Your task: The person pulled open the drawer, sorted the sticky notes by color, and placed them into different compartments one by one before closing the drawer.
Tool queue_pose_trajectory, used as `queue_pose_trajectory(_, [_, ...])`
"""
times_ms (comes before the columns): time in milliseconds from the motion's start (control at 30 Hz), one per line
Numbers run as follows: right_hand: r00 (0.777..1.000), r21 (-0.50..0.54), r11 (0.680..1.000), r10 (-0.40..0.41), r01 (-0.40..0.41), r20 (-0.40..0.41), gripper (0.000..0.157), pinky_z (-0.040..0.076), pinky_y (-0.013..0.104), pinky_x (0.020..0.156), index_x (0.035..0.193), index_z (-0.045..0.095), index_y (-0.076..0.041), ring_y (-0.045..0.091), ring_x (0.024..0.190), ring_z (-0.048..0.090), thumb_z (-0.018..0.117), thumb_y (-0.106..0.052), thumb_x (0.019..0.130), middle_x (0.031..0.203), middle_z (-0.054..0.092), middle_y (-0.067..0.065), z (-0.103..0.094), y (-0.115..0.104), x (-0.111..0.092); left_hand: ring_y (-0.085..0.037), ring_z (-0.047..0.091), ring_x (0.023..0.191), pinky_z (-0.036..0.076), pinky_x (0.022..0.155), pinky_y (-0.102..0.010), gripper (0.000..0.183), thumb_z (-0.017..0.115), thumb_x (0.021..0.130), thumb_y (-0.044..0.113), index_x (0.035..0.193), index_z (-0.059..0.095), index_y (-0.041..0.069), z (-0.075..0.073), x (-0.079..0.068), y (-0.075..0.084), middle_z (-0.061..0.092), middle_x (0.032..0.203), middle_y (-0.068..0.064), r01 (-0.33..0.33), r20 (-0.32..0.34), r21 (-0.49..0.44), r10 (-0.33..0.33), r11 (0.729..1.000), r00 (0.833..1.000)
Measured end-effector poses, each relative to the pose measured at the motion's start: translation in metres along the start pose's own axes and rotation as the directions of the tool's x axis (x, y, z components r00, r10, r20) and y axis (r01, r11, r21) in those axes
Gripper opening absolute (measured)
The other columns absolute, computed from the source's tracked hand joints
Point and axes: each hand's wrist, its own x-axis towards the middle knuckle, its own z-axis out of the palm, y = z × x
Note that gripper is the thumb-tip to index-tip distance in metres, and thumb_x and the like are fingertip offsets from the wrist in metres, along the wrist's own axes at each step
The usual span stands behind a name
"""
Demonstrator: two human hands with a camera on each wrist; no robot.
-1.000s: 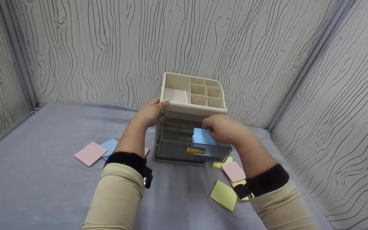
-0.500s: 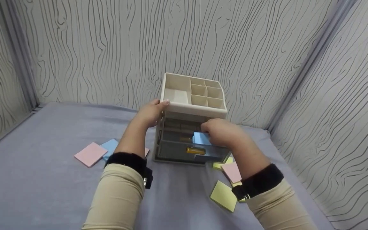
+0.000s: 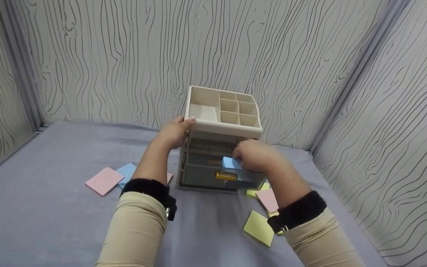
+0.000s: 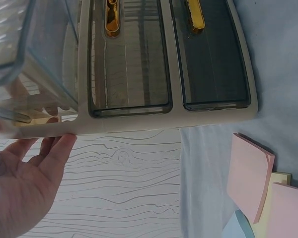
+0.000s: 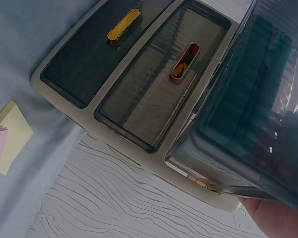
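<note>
A desktop drawer organizer (image 3: 224, 128) with a cream compartment top stands mid-table, its clear top drawer (image 3: 198, 177) pulled out towards me. My left hand (image 3: 172, 134) grips its upper left side, thumb on the rim; in the left wrist view that hand's (image 4: 25, 193) fingertips meet the frame edge. My right hand (image 3: 258, 156) reaches into the drawer from above and holds a blue sticky note pad (image 3: 229, 163); its fingertips are partly hidden. Through the drawer wall in the right wrist view, blue pads (image 5: 258, 79) look dark teal.
Left of the organizer lie a pink pad (image 3: 104, 181) and a blue pad (image 3: 126, 172). To its right are a yellow pad (image 3: 258, 228) and another pink pad (image 3: 268, 200). Two lower drawers with amber handles (image 5: 124, 26) are closed. A wood-patterned wall (image 3: 143, 55) stands behind.
My right hand has moved down with the blue sticky note pad, which now sits deeper in the drawer. The left hand keeps its grip on the organizer.
</note>
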Motion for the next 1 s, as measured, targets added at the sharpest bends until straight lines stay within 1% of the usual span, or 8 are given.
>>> queue_pose_trajectory(267, [0.974,0.111,0.987,-0.091,0.116,-0.207,0.009,0.041,0.032,0.057,0.068,0.061,-0.006,0.016,0.063,0.047,0.060,-0.002,0.077,0.067,0.052,0.000,0.002,0.010,-0.003,-0.033,0.036,0.128,0.035,0.099,-0.047,0.056,0.040,0.095,0.044,0.141,0.032,0.014,0.001,0.001,-0.001,0.039,0.140,-0.013,-0.015,0.012,-0.026,0.015,1.000,1.000])
queue_pose_trajectory(400, [0.927,0.292,0.955,0.061,0.054,-0.371,0.007,0.045,0.035,0.065,0.078,0.064,-0.005,0.019,0.070,0.052,0.060,-0.007,0.084,0.074,0.058,0.004,-0.001,0.018,-0.006,-0.033,0.036,0.128,0.034,0.100,-0.047,0.056,0.041,0.095,0.044,0.142,0.031,0.014,0.001,0.002,-0.001,0.039,0.140,-0.013,-0.008,0.028,-0.060,0.010,0.998,1.000])
queue_pose_trajectory(467, [0.878,0.398,0.917,0.217,-0.033,-0.427,0.009,0.045,0.034,0.064,0.080,0.064,-0.005,0.020,0.071,0.052,0.059,-0.010,0.086,0.076,0.058,0.005,-0.002,0.022,-0.008,-0.033,0.036,0.128,0.034,0.100,-0.047,0.056,0.041,0.095,0.043,0.142,0.031,0.014,0.000,0.002,-0.001,0.039,0.140,-0.012,-0.005,0.034,-0.078,0.007,0.997,0.999])
queue_pose_trajectory(567, [0.760,0.540,0.825,0.458,-0.168,-0.462,0.013,0.046,0.033,0.067,0.088,0.064,-0.005,0.020,0.076,0.054,0.056,-0.015,0.089,0.083,0.059,0.007,-0.002,0.027,-0.011,-0.032,0.035,0.128,0.033,0.101,-0.047,0.056,0.041,0.095,0.044,0.142,0.031,0.015,0.000,0.002,-0.001,0.039,0.140,-0.012,-0.002,0.035,-0.081,0.005,0.997,0.999])
queue_pose_trajectory(667, [0.646,0.645,0.726,0.615,-0.240,-0.452,0.018,0.048,0.034,0.073,0.099,0.062,-0.006,0.021,0.085,0.055,0.053,-0.019,0.091,0.092,0.059,0.008,0.000,0.033,-0.012,-0.032,0.037,0.127,0.034,0.100,-0.047,0.057,0.041,0.094,0.046,0.142,0.031,0.016,0.001,0.001,-0.001,0.039,0.140,-0.012,0.004,0.023,-0.069,-0.002,0.998,1.000])
queue_pose_trajectory(733, [0.603,0.701,0.662,0.681,-0.264,-0.416,0.023,0.048,0.035,0.080,0.107,0.060,-0.006,0.022,0.092,0.055,0.051,-0.022,0.093,0.099,0.059,0.009,0.004,0.038,-0.012,-0.032,0.037,0.127,0.035,0.099,-0.047,0.057,0.041,0.094,0.046,0.142,0.032,0.016,0.001,0.001,-0.001,0.040,0.139,-0.012,0.003,0.015,-0.058,-0.002,0.998,1.000])
queue_pose_trajectory(833, [0.594,0.752,0.585,0.734,-0.304,-0.330,0.032,0.046,0.038,0.087,0.118,0.056,-0.008,0.023,0.102,0.054,0.049,-0.027,0.094,0.110,0.058,0.010,0.008,0.043,-0.010,-0.033,0.037,0.127,0.035,0.099,-0.047,0.057,0.040,0.094,0.047,0.142,0.032,0.016,0.001,0.001,-0.001,0.040,0.139,-0.012,0.005,0.014,-0.059,-0.004,0.998,1.000])
queue_pose_trajectory(1000, [0.625,0.809,0.481,0.757,-0.337,-0.189,0.038,0.045,0.040,0.089,0.121,0.056,-0.009,0.023,0.105,0.055,0.048,-0.034,0.094,0.112,0.059,0.009,0.013,0.046,-0.007,-0.033,0.037,0.127,0.035,0.099,-0.047,0.058,0.040,0.094,0.048,0.142,0.031,0.017,0.001,0.000,-0.001,0.038,0.141,-0.012,0.012,0.016,-0.057,-0.011,0.998,1.000])
